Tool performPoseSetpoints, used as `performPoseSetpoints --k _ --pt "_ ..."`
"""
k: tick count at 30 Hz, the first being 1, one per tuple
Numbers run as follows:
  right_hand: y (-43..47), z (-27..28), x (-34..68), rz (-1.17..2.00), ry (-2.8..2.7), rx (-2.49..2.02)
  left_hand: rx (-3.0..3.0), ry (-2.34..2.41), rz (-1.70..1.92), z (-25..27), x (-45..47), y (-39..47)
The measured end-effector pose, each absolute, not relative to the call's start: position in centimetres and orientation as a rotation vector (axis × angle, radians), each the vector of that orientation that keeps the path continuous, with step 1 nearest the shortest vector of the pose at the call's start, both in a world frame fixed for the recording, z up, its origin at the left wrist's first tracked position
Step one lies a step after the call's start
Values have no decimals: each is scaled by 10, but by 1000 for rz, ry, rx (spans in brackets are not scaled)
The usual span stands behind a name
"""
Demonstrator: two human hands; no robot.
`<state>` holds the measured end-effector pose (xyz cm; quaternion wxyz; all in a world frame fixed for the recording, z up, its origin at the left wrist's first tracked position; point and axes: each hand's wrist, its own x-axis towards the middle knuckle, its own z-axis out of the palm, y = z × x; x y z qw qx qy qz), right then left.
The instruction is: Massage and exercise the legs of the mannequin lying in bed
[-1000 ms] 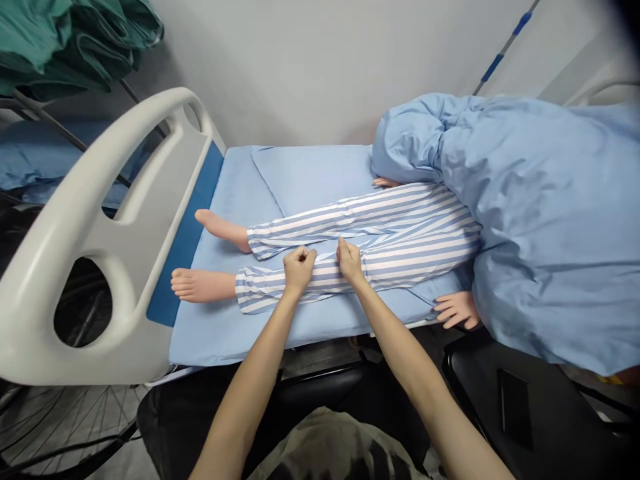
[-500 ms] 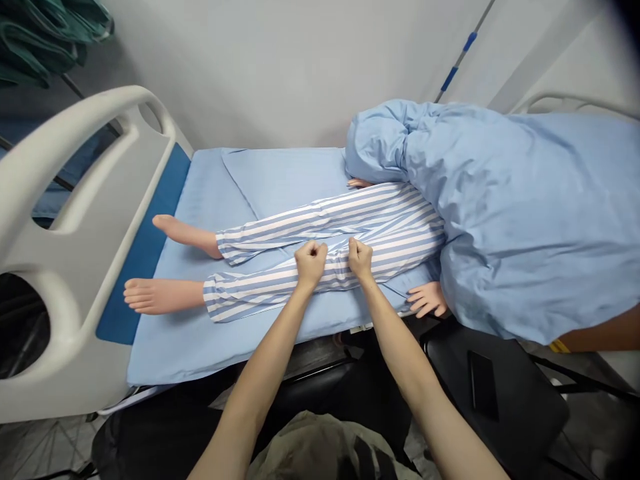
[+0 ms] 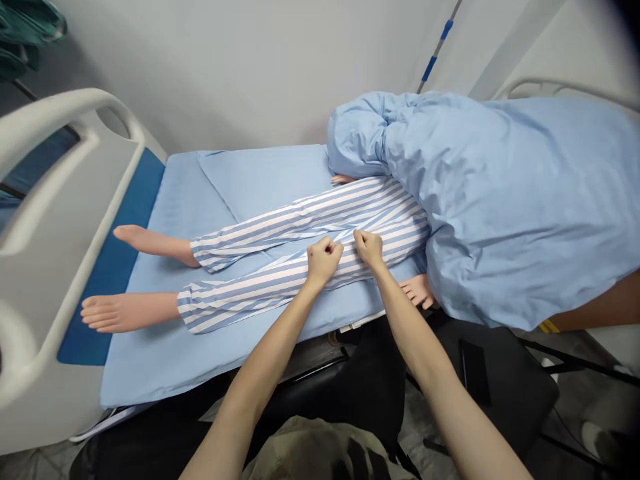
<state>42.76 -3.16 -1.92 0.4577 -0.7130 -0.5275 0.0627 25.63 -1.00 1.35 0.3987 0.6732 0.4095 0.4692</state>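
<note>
A patient manikin lies along the bed, its legs in blue-and-white striped trousers point(image 3: 260, 290). My left hand point(image 3: 324, 260) is closed in a fist, thumb side up, over the near leg around the knee. Just to its right, over the thigh of the same leg, my right hand point(image 3: 369, 248) makes a second fist. A small gap parts the two fists, and nothing shows inside either one. Whether they press on the cloth or hover just above it, I cannot tell. The manikin's bare near foot point(image 3: 113, 313) points toward the footboard.
A light blue quilt point(image 3: 505, 207) covers the manikin's upper body. One manikin hand point(image 3: 419, 290) sticks out at the bed's near edge. The footboard point(image 3: 107, 193) rises at left. A black chair point(image 3: 520, 393) with a dark phone point(image 3: 474, 372) on it stands at lower right.
The view has shifted, so the bed's foot end sits further left. Both fists have moved a little up the near leg toward the quilt, staying closed.
</note>
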Motion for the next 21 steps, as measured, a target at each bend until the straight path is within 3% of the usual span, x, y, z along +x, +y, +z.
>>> performPoseSetpoints --k 7,14,21 --pt "-35 -2 440 429 -1160 -1533 1731 1133 1032 -12 307 -6" --pt "-23 17 503 16 -1109 -1692 1870 1161 971 -23 308 -10" --pt "-23 -8 508 -218 -1078 -2224 1937 1200 881 -25 310 -14"
